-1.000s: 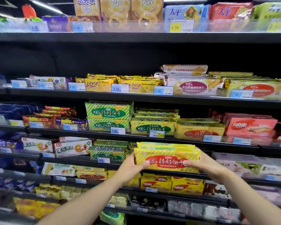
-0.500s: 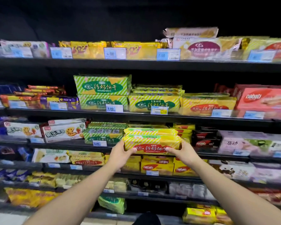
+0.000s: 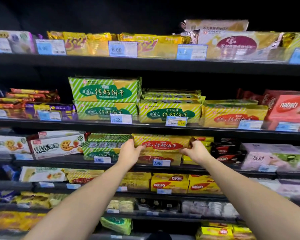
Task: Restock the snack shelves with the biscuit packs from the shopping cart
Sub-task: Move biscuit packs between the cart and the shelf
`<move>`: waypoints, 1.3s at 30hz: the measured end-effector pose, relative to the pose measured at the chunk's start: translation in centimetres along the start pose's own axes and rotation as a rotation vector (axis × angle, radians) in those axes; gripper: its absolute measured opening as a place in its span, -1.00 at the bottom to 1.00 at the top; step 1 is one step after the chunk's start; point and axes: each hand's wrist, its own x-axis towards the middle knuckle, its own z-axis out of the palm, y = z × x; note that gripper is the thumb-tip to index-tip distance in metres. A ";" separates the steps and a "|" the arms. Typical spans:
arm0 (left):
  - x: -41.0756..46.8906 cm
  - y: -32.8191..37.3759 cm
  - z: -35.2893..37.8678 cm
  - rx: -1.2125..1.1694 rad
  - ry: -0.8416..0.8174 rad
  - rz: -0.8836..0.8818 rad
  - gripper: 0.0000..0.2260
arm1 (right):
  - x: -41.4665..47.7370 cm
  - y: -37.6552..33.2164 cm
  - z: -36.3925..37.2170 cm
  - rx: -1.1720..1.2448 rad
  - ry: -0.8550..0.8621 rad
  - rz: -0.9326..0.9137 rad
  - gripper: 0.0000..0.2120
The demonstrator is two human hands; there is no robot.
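Price tags (image 3: 51,47) blurred; lower yellow pack (image 3: 171,157) half behind biscuit pack (image 3: 163,142).

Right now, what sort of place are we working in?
Most likely a supermarket snack aisle: tiered black shelves full of biscuit packs, price tags like the 5.00 tag along the shelf edges, and the left hand and right hand holding a yellow biscuit pack.

A shop aisle is shown. Long black shelves (image 3: 145,66) are set in tiers and packed with green-and-yellow striped plastic biscuit packs (image 3: 104,90) and red cardboard wafer boxes (image 3: 287,108). Small blue-and-white paper price labels (image 3: 121,118) are fixed along the shelf edges.
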 end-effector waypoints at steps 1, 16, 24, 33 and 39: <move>0.6 -0.2 0.2 0.024 -0.010 -0.032 -0.74 | 0.5 -0.2 0.3 -0.007 0.001 0.011 -0.56; 0.0 -1.1 1.7 0.336 0.039 -0.070 -0.71 | -1.4 -0.1 2.7 -0.412 0.195 0.158 -0.69; -4.9 2.0 -1.7 0.403 -0.123 -0.071 -0.43 | -5.6 -1.9 0.3 -0.367 0.036 0.118 -0.42; -10.8 3.2 -7.9 0.688 -0.269 0.090 -0.51 | -10.1 -7.7 0.0 -0.505 -0.251 -0.098 -0.45; -10.1 -2.7 -14.9 0.695 -0.275 -0.013 -0.55 | -10.9 -15.5 5.6 -0.570 -0.370 -0.315 -0.48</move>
